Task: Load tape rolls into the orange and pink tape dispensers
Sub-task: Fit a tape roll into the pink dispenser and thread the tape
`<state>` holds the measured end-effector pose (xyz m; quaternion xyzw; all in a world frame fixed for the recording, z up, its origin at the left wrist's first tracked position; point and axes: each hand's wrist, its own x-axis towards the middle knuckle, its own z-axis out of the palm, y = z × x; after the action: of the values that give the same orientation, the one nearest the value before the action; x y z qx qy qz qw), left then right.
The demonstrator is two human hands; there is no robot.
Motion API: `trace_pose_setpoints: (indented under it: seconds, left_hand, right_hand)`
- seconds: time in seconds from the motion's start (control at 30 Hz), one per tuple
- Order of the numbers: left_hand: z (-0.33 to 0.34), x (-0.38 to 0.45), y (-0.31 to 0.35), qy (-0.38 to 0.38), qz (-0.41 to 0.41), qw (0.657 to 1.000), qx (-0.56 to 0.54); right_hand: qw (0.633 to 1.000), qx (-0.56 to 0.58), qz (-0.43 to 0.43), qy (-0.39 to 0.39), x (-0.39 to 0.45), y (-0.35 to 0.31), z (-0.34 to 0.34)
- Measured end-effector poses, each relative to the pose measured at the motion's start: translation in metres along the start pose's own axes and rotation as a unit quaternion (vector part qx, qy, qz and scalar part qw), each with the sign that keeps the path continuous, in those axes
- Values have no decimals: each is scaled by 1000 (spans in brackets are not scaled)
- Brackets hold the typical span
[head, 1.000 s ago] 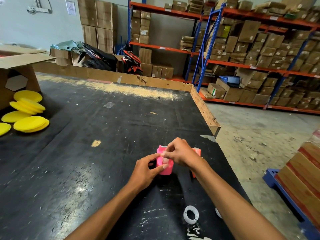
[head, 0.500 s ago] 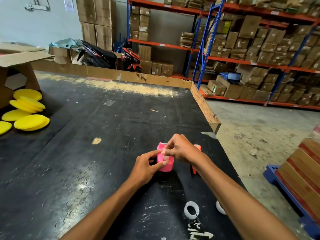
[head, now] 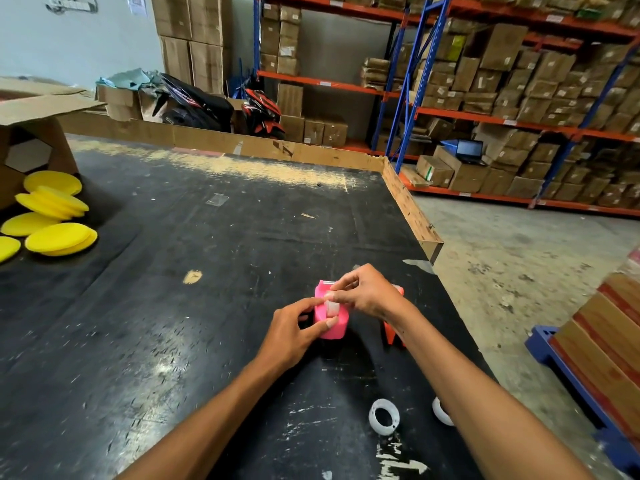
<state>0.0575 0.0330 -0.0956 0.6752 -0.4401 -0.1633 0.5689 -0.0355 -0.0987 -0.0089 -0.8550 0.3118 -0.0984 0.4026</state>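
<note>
The pink tape dispenser point(head: 333, 328) stands on the black table point(head: 173, 306) near its right edge. My left hand point(head: 294, 336) grips the dispenser's left side with thumb and fingers. My right hand point(head: 367, 292) pinches a white tape roll point(head: 333, 308) that sits in the dispenser's top slot. The orange dispenser point(head: 393, 332) is right of the pink one, mostly hidden behind my right wrist. A clear tape roll point(head: 383, 416) lies flat on the table nearer me. A second roll point(head: 440, 412) peeks out from under my right forearm.
Several yellow foam pads point(head: 52, 216) lie at the table's left beside an open cardboard box point(head: 31, 140). A low cardboard wall point(head: 412, 209) lines the far and right table edges. Beyond the right edge are concrete floor, a blue pallet point(head: 568, 368) with boxes, and warehouse shelving point(head: 502, 116).
Both hands stay on the pink dispenser. My right fingers have shifted slightly on the white roll at its top; the view has tilted a little.
</note>
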Motion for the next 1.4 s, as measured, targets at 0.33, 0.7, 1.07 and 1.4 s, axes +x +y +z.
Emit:
trace_pose_setpoints:
  seconds: [0.33,0.7,1.07,1.4]
  left_hand:
    - [1,-1,-2,5,2,1000,3]
    - [1,0,-4,7,-29,1000,2]
    - [1,0,-4,6,-32,999,5]
    - [1,-2,-1,-7,-9,1000,5]
  right_hand:
    - [999,-23,-21,-5,4,-5,3]
    - [999,41,-18,-9,7,17,5]
    - [998,62,-11,1,8,20,11]
    - [999,32,-1,22,10,23,-2]
